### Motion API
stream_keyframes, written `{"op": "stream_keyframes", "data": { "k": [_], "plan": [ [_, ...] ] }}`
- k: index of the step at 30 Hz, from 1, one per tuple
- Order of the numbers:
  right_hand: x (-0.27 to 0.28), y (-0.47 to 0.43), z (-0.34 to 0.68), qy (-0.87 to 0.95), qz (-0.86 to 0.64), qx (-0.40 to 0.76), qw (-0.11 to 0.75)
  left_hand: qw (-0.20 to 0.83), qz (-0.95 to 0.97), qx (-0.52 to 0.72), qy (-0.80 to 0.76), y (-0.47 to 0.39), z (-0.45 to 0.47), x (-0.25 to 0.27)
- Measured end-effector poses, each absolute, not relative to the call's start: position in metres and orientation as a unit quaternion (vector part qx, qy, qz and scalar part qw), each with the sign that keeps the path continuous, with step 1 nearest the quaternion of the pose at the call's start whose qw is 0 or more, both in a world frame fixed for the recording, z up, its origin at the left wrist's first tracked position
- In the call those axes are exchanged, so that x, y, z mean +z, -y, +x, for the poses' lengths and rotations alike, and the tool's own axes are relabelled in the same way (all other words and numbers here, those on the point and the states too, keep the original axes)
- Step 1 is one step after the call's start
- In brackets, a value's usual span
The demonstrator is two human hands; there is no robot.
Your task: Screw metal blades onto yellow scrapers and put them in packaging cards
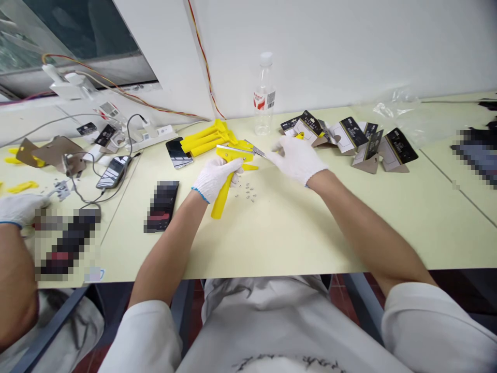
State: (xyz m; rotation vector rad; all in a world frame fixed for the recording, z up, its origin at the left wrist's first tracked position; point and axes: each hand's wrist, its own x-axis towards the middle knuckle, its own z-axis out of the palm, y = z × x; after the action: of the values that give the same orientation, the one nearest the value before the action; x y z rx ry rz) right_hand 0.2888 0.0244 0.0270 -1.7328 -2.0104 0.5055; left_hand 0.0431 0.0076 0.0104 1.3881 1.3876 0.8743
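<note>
My left hand (pixel 213 178), in a white knit glove, is closed around a yellow scraper (pixel 220 202). The scraper's wide head carries a metal strip and points away from me. My right hand (pixel 297 160), gloved too, hovers to its right with the fingers curled. A thin grey metal piece (pixel 259 151) reaches from near its fingertips toward the scraper head. A yellow bit (pixel 300 135) shows behind the knuckles; whether both belong to one tool is hidden. Small metal parts (pixel 248 192) lie scattered below the scraper. More yellow scrapers (pixel 207 139) are piled just beyond.
A clear plastic bottle (pixel 264 98) stands by the wall. Folded black cards (pixel 353 135) lie at the back right, beside clear plastic film (pixel 402 111). Phones (pixel 179 154), cables and a power strip (pixel 155 135) occupy the left. Another person's gloved hand (pixel 19 208) is at far left.
</note>
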Motion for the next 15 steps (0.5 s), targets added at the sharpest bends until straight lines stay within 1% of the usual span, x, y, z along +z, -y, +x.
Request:
{"op": "stream_keyframes", "data": {
  "k": [1,3,5,7,8,10,15],
  "plan": [
    [0.029,-0.023,0.297,0.731,-0.646,0.137,0.172,0.470,0.571,0.358,-0.570,-0.010,0.042,0.010],
    [0.028,-0.018,0.311,0.725,-0.679,0.082,0.074,0.434,0.575,0.372,-0.586,-0.013,0.040,0.008],
    [0.022,-0.014,0.323,0.714,-0.697,0.067,-0.016,0.389,0.575,0.391,-0.604,-0.016,0.039,0.007],
    [0.011,-0.012,0.330,0.715,-0.690,0.078,-0.076,0.366,0.572,0.403,-0.614,-0.019,0.038,0.005],
    [0.005,-0.012,0.333,0.722,-0.682,0.082,-0.087,0.363,0.570,0.406,-0.615,-0.020,0.037,0.004],
    [-0.005,-0.013,0.338,0.738,-0.665,0.083,-0.074,0.359,0.569,0.409,-0.616,-0.023,0.035,0.001],
    [-0.018,-0.010,0.348,0.732,-0.675,0.093,0.021,0.363,0.568,0.411,-0.614,-0.029,0.031,-0.003]
  ]
}}
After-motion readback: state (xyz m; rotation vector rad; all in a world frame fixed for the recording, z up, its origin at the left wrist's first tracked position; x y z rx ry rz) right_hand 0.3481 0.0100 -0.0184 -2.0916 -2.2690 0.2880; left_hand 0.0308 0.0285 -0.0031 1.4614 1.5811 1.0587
